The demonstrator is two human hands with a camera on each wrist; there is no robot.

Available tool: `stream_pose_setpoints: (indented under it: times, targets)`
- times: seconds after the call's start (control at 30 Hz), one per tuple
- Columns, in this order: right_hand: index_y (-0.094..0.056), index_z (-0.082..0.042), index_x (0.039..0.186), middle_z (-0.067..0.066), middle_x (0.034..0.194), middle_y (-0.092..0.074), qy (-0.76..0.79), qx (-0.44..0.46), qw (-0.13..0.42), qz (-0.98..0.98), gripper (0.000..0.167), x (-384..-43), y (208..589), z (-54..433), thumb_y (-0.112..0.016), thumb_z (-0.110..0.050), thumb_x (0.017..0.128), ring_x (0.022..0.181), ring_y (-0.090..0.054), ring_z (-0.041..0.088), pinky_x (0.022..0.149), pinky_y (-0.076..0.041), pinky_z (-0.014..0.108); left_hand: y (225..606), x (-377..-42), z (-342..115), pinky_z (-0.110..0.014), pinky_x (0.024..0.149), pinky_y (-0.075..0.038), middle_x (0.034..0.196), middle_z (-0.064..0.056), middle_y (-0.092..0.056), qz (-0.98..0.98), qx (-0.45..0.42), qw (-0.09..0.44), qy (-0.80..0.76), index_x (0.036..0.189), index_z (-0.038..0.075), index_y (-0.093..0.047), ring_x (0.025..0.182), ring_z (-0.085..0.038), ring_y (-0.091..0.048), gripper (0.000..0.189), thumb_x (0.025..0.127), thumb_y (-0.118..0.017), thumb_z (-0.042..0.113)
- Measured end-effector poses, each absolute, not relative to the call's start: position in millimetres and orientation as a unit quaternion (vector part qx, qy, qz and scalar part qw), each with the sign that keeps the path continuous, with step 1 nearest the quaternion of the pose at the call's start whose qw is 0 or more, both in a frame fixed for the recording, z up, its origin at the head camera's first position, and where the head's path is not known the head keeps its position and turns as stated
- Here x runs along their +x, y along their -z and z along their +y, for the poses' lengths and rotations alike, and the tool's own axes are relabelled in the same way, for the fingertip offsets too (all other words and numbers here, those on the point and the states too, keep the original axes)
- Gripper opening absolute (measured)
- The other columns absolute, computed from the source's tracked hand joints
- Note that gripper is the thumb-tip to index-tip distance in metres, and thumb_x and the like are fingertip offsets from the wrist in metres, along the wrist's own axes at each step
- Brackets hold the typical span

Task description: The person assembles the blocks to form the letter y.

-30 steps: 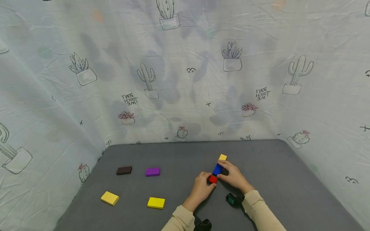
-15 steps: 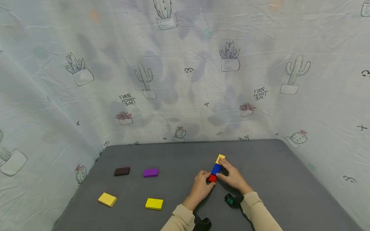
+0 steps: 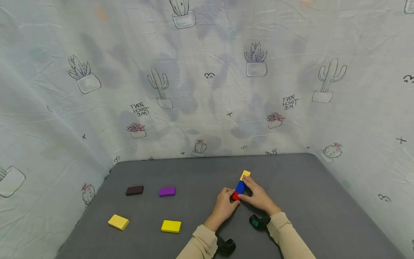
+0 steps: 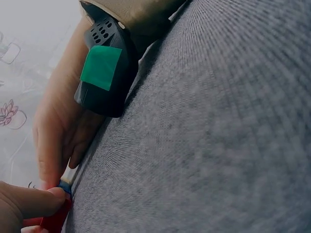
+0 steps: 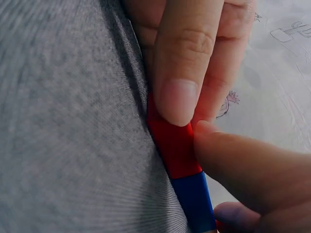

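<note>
Gray tabletop [image 3: 200, 208] carries a red block [image 3: 236, 196], blue block [image 3: 240, 187] and yellow block [image 3: 245, 174], end to end. Left hand [image 3: 222, 207]: fingers pinch the red block. Right hand [image 3: 260, 197]: fingers spread along the blocks' right side.

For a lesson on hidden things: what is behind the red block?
Behind the red block come a blue block, then a yellow block; the right hand hides part of the yellow one.
</note>
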State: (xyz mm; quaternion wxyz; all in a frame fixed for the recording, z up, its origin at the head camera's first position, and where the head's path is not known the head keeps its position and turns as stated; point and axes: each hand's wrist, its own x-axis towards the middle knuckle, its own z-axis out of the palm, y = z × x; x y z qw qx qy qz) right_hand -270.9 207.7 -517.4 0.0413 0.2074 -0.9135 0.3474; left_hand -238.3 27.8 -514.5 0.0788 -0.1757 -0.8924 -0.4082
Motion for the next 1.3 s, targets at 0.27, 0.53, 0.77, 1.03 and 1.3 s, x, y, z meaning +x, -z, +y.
stream_pose_setpoints:
  times: [0.27,0.53,0.77,1.03,1.3]
  targets:
    - [-0.036,0.003,0.144,0.020,0.153,-0.027,-0.340,0.209,0.040,-0.916,0.078,-270.7,517.8,206.5,-0.067,-0.040,0.086,0.141,-0.021,0.041,0.108,-0.028,0.061,512.1,-234.5,19.0,-0.034,0.084,-0.051,0.110,-0.009,-0.056,-0.879,-0.171,0.036,0.444,0.126,-0.002,-0.055,0.097,-0.021,-0.057,0.050,0.085,-0.072,0.020]
    - [-0.035,0.001,0.145,0.019,0.153,-0.026,-0.343,0.197,0.042,-0.918,0.078,-270.6,520.0,209.3,-0.066,-0.042,0.087,0.141,-0.020,0.041,0.108,-0.026,0.063,508.3,-222.1,1.0,-0.036,0.087,-0.052,0.117,-0.012,-0.058,-0.876,-0.168,0.026,0.450,0.129,-0.002,-0.052,0.104,-0.025,-0.059,0.052,0.087,-0.070,0.022]
    - [-0.035,0.001,0.145,0.019,0.153,-0.027,-0.339,0.202,0.040,-0.918,0.079,-270.5,519.9,209.0,-0.066,-0.043,0.087,0.141,-0.021,0.041,0.108,-0.026,0.062,506.3,-213.2,-20.4,-0.037,0.089,-0.051,0.119,-0.014,-0.059,-0.876,-0.165,0.034,0.452,0.129,-0.003,-0.052,0.105,-0.026,-0.059,0.051,0.087,-0.069,0.022]
    - [-0.033,0.001,0.145,0.020,0.154,-0.025,-0.343,0.207,0.034,-0.915,0.080,-269.2,520.9,207.6,-0.065,-0.043,0.087,0.142,-0.019,0.041,0.108,-0.025,0.063,501.7,-200.0,-46.7,-0.042,0.091,-0.050,0.120,-0.017,-0.059,-0.877,-0.161,0.042,0.450,0.129,-0.003,-0.052,0.106,-0.028,-0.059,0.051,0.088,-0.068,0.022]
    - [-0.034,0.002,0.145,0.019,0.153,-0.027,-0.347,0.217,0.044,-0.911,0.080,-269.3,520.9,208.0,-0.067,-0.041,0.086,0.141,-0.020,0.041,0.109,-0.025,0.062,497.5,-189.4,-75.2,-0.044,0.092,-0.049,0.122,-0.015,-0.058,-0.890,-0.146,0.070,0.425,0.130,-0.002,-0.051,0.110,-0.029,-0.058,0.051,0.089,-0.067,0.024]
